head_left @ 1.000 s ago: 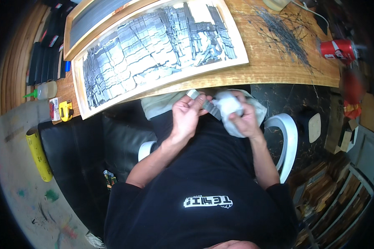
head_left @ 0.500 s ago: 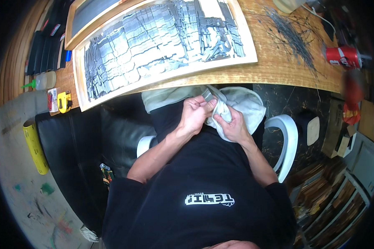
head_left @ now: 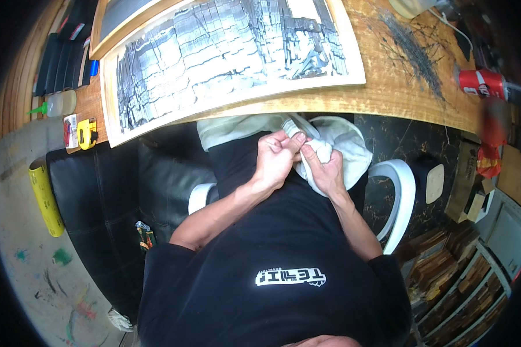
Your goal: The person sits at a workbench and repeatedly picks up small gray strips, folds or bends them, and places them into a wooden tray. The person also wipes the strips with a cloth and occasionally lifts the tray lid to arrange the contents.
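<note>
Left hand [head_left: 276, 155]: fingers pinch grey strip [head_left: 289, 125] | right hand [head_left: 328, 172]: fingers grip pale cloth [head_left: 354, 144] | both beside surface [head_left: 382, 95] | tray [head_left: 110, 98] on surface

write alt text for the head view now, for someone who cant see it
A person's left hand pinches a small grey piece while the right hand grips a pale cloth close beside it. Beyond, on a wooden table, sits a framed tray of grey strips, with a red can toward the right end.

Hands [head_left: 275, 157] close together; forearms [head_left: 228, 211] aslant
</note>
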The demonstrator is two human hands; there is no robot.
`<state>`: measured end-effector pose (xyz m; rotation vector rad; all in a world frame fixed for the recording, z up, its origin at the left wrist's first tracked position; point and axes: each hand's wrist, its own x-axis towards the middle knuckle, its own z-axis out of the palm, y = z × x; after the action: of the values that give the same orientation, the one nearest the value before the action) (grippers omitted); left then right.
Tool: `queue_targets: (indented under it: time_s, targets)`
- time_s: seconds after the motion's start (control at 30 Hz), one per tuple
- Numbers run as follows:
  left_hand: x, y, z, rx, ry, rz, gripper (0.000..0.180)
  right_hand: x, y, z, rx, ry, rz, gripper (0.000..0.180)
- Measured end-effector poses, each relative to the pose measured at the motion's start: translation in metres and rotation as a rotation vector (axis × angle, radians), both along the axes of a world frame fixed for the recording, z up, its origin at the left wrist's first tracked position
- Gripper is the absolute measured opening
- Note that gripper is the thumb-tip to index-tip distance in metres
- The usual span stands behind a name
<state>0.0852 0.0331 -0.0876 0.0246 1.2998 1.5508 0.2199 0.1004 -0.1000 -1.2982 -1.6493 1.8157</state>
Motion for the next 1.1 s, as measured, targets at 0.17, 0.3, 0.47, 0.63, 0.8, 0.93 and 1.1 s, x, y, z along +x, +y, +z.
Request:
queue_targets:
  time_s: [0.17, 0.3, 0.47, 0.63, 0.8, 0.93, 1.1]
  targets:
    - [-0.02, 0.0, -0.013, -0.069, -0.119, -0.061, 0.018, 0.01, 0.0, 0.0, -0.008, -0.092, 0.169, 0.028]
    - [-0.025, -0.003, -0.021, -0.093, -0.121, -0.126, 0.018, 0.023, 0.004, -0.002, -0.033, -0.006, 0.246, 0.025]
    - [-0.004, -0.004, -0.015, -0.04, -0.135, 0.007, 0.015, 0.007, 0.009, 0.001, -0.039, -0.097, 0.132, 0.031]
    - [-0.006, -0.008, -0.006, 0.035, -0.146, -0.006, 0.016, -0.004, 0.007, 0.003, -0.043, -0.109, 0.093, 0.033]
    - [-0.025, -0.003, -0.016, -0.097, -0.18, -0.115, 0.015, 0.015, -0.007, 0.003, -0.087, -0.028, 0.165, 0.023]
    - [-0.041, 0.006, -0.022, -0.123, -0.263, -0.073, 0.022, 0.046, 0.015, -0.001, -0.086, -0.059, 0.348, 0.027]
    - [-0.081, 0.002, -0.011, -0.049, -0.19, -0.043, 0.024, 0.039, 0.017, 0.027, 0.058, 0.189, 0.229, 0.038]
